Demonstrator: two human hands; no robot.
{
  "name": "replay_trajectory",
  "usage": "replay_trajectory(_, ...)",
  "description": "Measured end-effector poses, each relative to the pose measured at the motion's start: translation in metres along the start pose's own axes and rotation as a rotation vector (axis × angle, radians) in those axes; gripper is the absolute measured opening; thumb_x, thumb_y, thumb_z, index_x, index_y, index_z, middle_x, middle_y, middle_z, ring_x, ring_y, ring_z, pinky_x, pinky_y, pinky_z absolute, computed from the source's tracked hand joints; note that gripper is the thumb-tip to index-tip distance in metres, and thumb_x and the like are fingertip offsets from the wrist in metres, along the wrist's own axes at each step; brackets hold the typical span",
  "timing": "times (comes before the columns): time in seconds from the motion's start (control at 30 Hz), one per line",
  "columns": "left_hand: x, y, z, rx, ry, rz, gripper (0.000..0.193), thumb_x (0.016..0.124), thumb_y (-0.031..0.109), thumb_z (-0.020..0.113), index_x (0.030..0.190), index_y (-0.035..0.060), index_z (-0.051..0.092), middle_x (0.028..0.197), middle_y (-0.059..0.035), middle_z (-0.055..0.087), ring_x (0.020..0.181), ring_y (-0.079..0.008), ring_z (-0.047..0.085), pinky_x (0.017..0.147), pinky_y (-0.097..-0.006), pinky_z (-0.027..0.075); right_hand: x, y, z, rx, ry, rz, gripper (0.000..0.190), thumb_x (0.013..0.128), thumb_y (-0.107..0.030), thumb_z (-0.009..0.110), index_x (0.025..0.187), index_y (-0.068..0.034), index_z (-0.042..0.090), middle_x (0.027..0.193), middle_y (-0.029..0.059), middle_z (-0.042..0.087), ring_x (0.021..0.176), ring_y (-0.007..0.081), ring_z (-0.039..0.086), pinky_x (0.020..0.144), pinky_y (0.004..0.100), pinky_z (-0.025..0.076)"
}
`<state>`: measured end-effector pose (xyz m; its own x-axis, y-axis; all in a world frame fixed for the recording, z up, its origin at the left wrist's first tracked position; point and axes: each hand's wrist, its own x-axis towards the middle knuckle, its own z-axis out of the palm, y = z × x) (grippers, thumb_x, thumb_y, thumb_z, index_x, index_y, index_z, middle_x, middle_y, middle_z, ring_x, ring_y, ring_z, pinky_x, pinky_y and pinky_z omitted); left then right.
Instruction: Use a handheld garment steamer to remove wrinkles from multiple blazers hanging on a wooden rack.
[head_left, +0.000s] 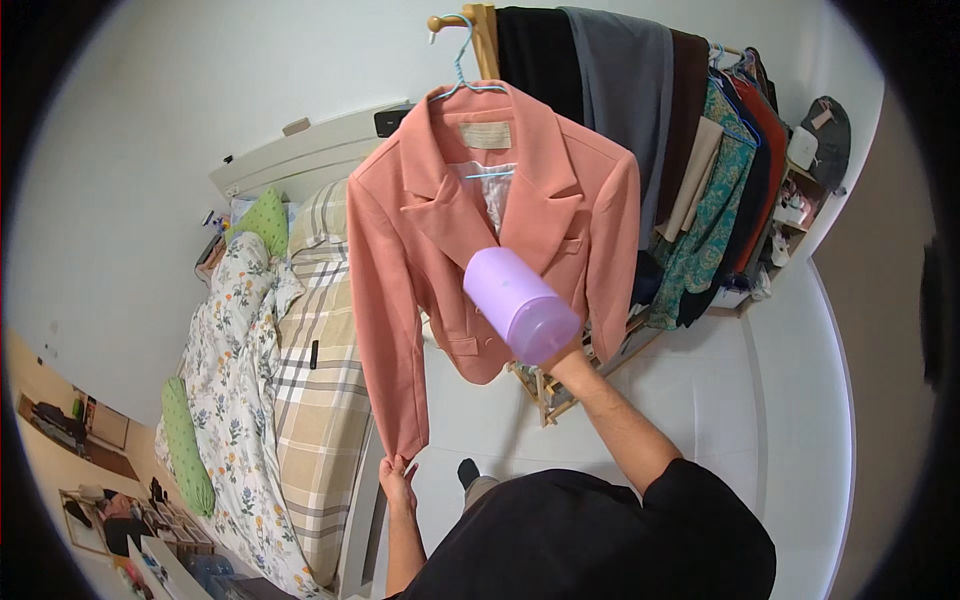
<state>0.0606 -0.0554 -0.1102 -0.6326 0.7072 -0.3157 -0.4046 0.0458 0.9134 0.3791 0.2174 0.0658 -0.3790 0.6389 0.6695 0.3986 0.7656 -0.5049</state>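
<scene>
A salmon-pink blazer (442, 232) hangs facing me on a light blue wire hanger (459, 64), hooked on a wooden peg (444, 24). My left hand (397, 480) pinches the cuff of the sleeve on the left, which hangs down fairly straight. In front of the blazer's lower chest is a lilac handheld garment steamer (502, 289) with a translucent tank at its near end. My right hand (564, 360) is behind it, mostly hidden, and appears to hold it. The steamer covers part of the lapel and front closure. Whether it touches the cloth I cannot tell.
A wooden clothes rack (484, 37) carries draped trousers (626, 75) and several hung garments (720, 202) at the right. Shelves (799, 187) stand beyond. On the left, a bed (319, 435) holds a floral quilt (232, 360), green pillows and a small black object (314, 355).
</scene>
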Motion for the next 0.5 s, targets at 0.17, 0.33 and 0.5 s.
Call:
replay_trajectory(0.17,-0.016,0.0,0.016,0.054,-0.083,-0.027,0.012,0.1,0.017,0.051,0.104,0.006,0.049,0.103,-0.0094,0.059,0.101,-0.0258,0.063,0.088,-0.0467,0.052,-0.012,-0.018,0.056,-0.01,-0.088,-0.018,0.049,0.082,-0.023,0.073,0.123,-0.003,0.056,0.116,0.0138,0.063,0.108,0.0263,0.061,0.091,0.0377,0.05)
replay_trajectory(0.33,-0.021,0.0,0.013,0.021,-0.033,-0.031,0.014,0.101,0.018,0.051,0.106,0.0051,0.049,0.105,-0.0101,0.061,0.101,-0.0253,0.063,0.087,-0.0438,0.052,0.015,-0.121,0.039,0.534,-0.281,0.246,0.047,0.079,-0.024,0.075,0.118,-0.004,0.059,0.11,0.0123,0.066,0.102,0.0246,0.065,0.088,0.0347,0.052)
replay_trajectory(0.5,-0.014,0.003,0.021,0.002,0.019,-0.002,0.013,0.101,0.019,0.052,0.103,0.0057,0.052,0.101,-0.0078,0.061,0.091,-0.019,0.061,0.085,-0.0426,0.052,-0.046,-0.111,0.081,0.477,-0.5,0.227,0.034,0.081,-0.02,0.07,0.111,-0.006,0.061,0.106,0.0151,0.067,0.099,0.031,0.065,0.083,0.0377,0.052)
